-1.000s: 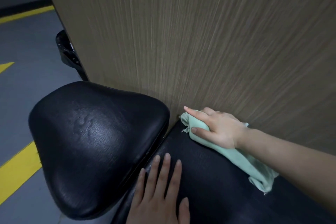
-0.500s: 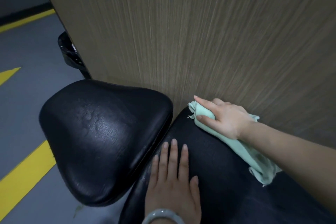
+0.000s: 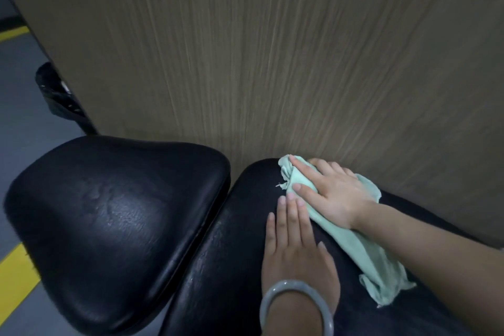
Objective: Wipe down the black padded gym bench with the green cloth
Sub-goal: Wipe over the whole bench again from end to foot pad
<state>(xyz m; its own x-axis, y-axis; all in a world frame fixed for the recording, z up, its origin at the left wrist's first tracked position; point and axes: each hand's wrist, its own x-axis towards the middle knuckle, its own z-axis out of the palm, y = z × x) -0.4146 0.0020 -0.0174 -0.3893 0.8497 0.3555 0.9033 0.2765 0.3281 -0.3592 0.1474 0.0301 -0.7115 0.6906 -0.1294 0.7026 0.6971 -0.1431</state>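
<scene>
Wood-grain wall panel (image 3: 300,49), filling the upper view, rising directly behind the bench. Black padded gym bench, in two cushions: wide rounded seat pad (image 3: 109,226) at left, creased and glossy; long back pad (image 3: 231,267) at right, running toward the lower edge, separated from the seat pad by a narrow gap. Grey floor (image 3: 21,144) at far left, marked with yellow lines (image 3: 13,281). Dark object (image 3: 54,93) on the floor beside the panel's edge, identity unclear. Green cloth (image 3: 362,251), bunched and elongated, lying on the back pad next to the panel, frayed tail trailing toward the lower right. Right hand (image 3: 332,194), flat on the cloth's upper end, fingers extended and pressing it against the pad, thumb along the cloth's near edge. Left hand (image 3: 294,243), palm down on the bare back pad just beside the cloth, fingers straight and together, holding nothing. Pale bangle (image 3: 296,305) encircling the left wrist.
</scene>
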